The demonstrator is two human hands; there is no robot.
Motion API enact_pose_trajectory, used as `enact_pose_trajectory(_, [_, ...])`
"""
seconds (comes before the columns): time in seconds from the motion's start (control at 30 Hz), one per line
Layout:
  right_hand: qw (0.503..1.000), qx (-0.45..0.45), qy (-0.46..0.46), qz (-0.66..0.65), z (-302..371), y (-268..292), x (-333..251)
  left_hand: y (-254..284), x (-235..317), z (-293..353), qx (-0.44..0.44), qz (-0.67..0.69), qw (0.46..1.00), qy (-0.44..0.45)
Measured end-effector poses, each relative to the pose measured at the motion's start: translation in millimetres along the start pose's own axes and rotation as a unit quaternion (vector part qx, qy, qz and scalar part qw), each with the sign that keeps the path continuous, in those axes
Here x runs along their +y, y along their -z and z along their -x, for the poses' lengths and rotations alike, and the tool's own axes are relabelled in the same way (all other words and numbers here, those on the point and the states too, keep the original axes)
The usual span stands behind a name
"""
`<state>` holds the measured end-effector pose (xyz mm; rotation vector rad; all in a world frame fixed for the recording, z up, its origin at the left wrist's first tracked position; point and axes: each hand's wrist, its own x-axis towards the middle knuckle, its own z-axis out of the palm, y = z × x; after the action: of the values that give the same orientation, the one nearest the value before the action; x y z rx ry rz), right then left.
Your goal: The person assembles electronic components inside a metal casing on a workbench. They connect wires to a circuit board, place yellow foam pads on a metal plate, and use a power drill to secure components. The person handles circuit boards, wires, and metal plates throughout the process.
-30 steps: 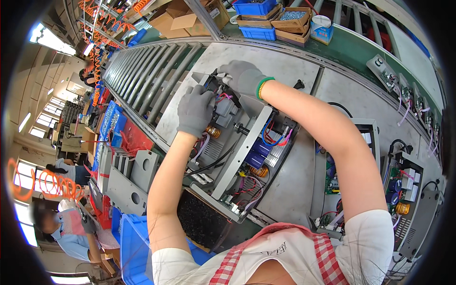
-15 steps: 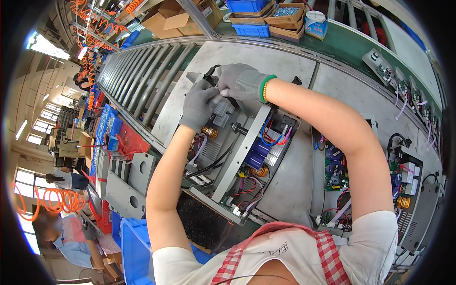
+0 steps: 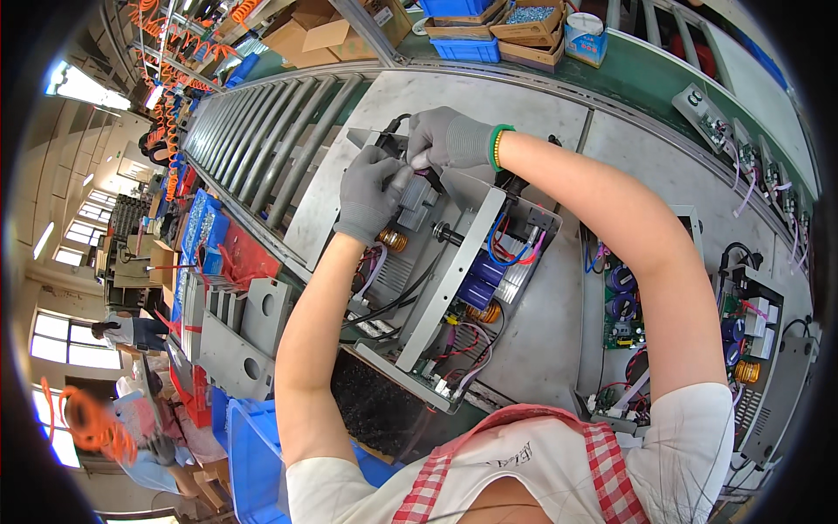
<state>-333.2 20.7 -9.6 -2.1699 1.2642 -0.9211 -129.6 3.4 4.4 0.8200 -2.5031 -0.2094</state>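
Both my hands wear grey gloves and meet over the far end of an open grey metal chassis (image 3: 436, 310). My left hand (image 3: 368, 196) has its fingers curled in at the end panel, beside a black part. My right hand (image 3: 449, 138) is closed in a pinch right beside it, thumb toward the left fingertips. Whatever is between the fingers is hidden. Inside the chassis sit blue capacitors (image 3: 482, 279), a copper coil (image 3: 393, 239), finned heat sinks (image 3: 419, 205) and coloured wires. A black post (image 3: 448, 234) sticks out from the middle rail.
Another open chassis with circuit boards (image 3: 621, 306) lies under my right arm. A roller conveyor (image 3: 271, 144) runs off to the far left. Near my left arm are grey metal brackets (image 3: 240, 341) and a blue bin (image 3: 253, 454). Small boards (image 3: 711, 122) line the far right.
My right hand has shifted slightly right and up, and my left fingers have moved a little. The whole view has shifted slightly. At the left, a co-worker is now partly behind an orange coiled hose.
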Motion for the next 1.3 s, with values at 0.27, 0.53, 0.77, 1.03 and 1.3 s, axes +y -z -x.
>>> enact_pose_trajectory(0.27, [0.987,0.118,-0.108,0.029,-5.0,-12.0,4.8,-17.2,1.0,-2.5,0.048,-0.093,0.994,-0.014])
enact_pose_trajectory(0.53, [0.987,0.080,-0.111,0.081,-5.6,-16.5,1.1,-20.0,2.7,-2.3,0.041,-0.136,0.990,0.027])
enact_pose_trajectory(0.77, [0.986,0.089,-0.101,0.102,-4.6,-20.1,5.1,-19.1,5.1,-0.4,0.033,-0.156,0.987,0.034])
enact_pose_trajectory(1.03, [0.986,0.093,-0.101,0.095,-2.4,-16.6,3.6,-17.3,5.8,-1.3,0.019,-0.140,0.989,0.032])
enact_pose_trajectory(1.3, [0.983,0.068,-0.128,0.113,-4.1,-15.1,-4.1,-24.5,6.9,1.9,0.015,-0.335,0.941,-0.043])
